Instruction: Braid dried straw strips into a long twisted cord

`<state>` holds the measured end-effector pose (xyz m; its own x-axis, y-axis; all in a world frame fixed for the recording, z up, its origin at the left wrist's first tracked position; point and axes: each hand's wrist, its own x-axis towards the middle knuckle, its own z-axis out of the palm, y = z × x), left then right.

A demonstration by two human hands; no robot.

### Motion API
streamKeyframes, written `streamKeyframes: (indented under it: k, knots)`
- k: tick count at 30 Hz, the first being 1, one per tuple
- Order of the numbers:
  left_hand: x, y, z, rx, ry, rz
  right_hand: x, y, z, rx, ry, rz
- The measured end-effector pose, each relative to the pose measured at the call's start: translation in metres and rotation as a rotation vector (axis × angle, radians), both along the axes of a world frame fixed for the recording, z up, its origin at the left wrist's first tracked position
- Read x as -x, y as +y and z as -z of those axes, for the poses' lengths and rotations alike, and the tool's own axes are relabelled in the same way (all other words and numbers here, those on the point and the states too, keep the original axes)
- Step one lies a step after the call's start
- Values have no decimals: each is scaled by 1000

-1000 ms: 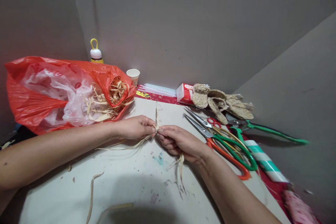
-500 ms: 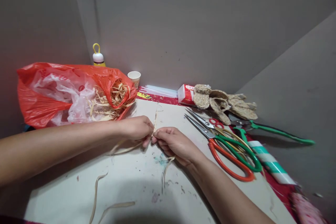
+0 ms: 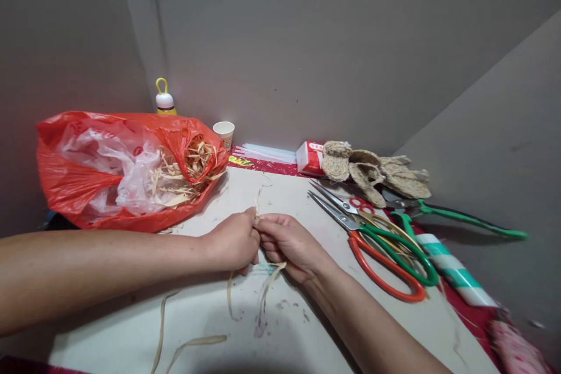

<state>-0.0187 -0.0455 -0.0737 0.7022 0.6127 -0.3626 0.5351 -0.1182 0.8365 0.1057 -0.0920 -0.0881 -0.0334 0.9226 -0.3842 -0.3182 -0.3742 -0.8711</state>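
My left hand (image 3: 234, 241) and my right hand (image 3: 289, 241) meet over the middle of the white board, fingertips touching. Both are closed on a thin twisted straw cord (image 3: 258, 201), whose finished-looking upper end sticks up past the fingers. Loose straw strands (image 3: 267, 289) hang below the hands, one under the left fingers and others from the right palm. Where the fingertips meet, the exact grip on the cord is hidden. Two separate straw strips (image 3: 197, 343) lie on the board nearer to me.
A red plastic bag (image 3: 79, 169) of dry straw lies left, before a yellow-and-white bottle (image 3: 165, 100) and paper cup (image 3: 224, 133). Right are large scissors (image 3: 385, 266), woven straw pieces (image 3: 363, 169), green-handled pliers (image 3: 473, 221), a striped roll (image 3: 453, 272) and a red-white box (image 3: 310, 158).
My left hand has come down and turned, its fingers curling in against the right hand. A strand that lay beneath the left wrist now hangs under the left fingers.
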Motion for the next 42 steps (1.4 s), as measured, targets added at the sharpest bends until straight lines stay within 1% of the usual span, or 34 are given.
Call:
streamKeyframes:
  k: [2,5,8,10,11,13,14,15,16,18,19,20,21,23,28,30,34,38,40,42]
  knots:
    - [1,-3,3,-60,-5,-6,0,0,1,0,-16,6]
    - [6,-6,2,-25,-60,22,-4,1,1,-10,-5,-35]
    - [16,-2,-12,57,-39,38,-8,2,0,-15,25,-71]
    - [23,6,-25,49,3,7,-10,2,-1,-10,35,-88]
    - [25,11,-31,-29,-1,-46,-10,2,0,-9,38,-98]
    - [25,20,-36,-264,-67,-150,-11,2,0,-6,39,-116]
    - [24,24,-36,-303,-94,-180,-11,2,1,-4,39,-121]
    - [22,26,-34,-250,-103,-184,-11,2,1,-4,40,-123]
    - [19,28,-30,-128,-103,-164,-12,2,1,-4,38,-125]
    - [12,28,-20,184,-101,-81,-13,3,1,-4,29,-143]
    - [9,28,-15,297,-101,-40,-14,3,1,0,23,-154]
    - [7,27,-11,364,-105,-11,-15,3,1,4,15,-166]
    - [5,27,-8,388,-105,8,-16,3,1,11,7,-176]
    - [4,26,-4,344,-92,29,-19,3,0,20,-12,-191]
    - [9,30,0,18,-70,141,-24,3,-1,23,-76,-250]
    - [10,32,-1,-33,-52,178,-25,3,-1,18,-91,-263]
    - [10,36,-4,-22,-58,212,-28,3,-2,16,-107,-301]
    - [8,36,-3,-17,-68,174,-26,2,-5,9,-177,-316]
    - [7,35,-1,39,-78,133,-25,2,-5,-13,-234,-318]
    - [6,34,2,165,-82,83,-24,2,-5,-36,-301,-314]
